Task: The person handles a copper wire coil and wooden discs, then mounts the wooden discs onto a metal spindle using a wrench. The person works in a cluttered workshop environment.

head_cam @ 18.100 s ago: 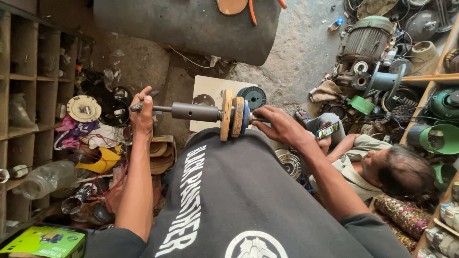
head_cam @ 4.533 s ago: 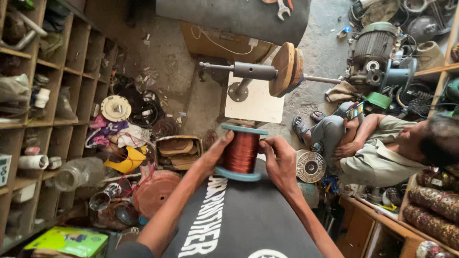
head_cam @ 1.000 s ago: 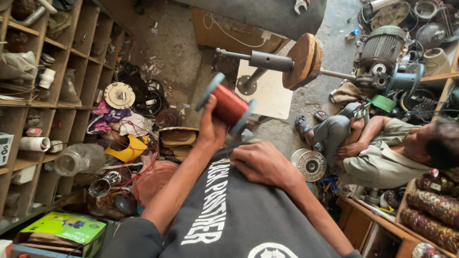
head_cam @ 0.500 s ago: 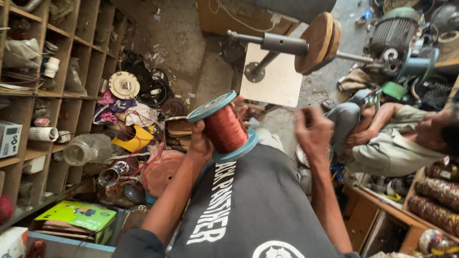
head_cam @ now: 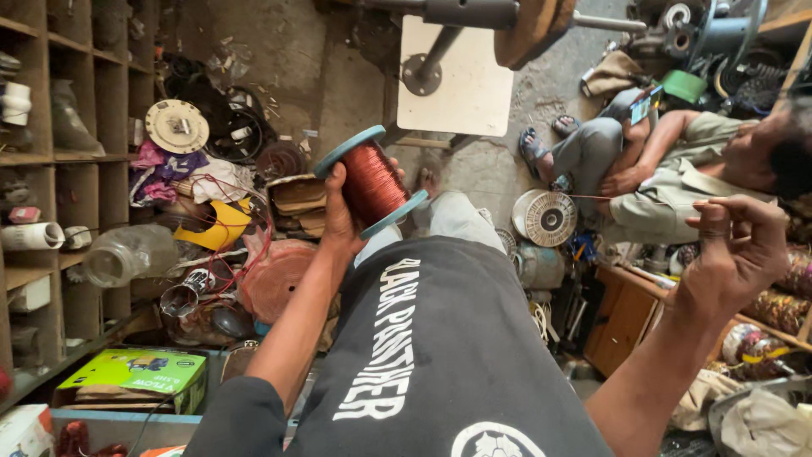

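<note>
I see my left hand (head_cam: 340, 222) wrapped tight around the copper wire spool (head_cam: 372, 182), raised at 11 o'clock. My right hand (head_cam: 737, 252), out at 3 o'clock, pinches the thin wire (head_cam: 626, 199) between fingertips.

The left hand (head_cam: 340, 222) is covering the near side of the copper wire spool (head_cam: 372, 182), so its core is staying out of sight. From the right hand (head_cam: 737, 245) a wire is running off, too thin to follow across. Above both hands, the winding stand (head_cam: 499, 17) is getting cut by the top edge. Behind the right hand, the seated person (head_cam: 677, 161) is slipping past the right edge.
</note>
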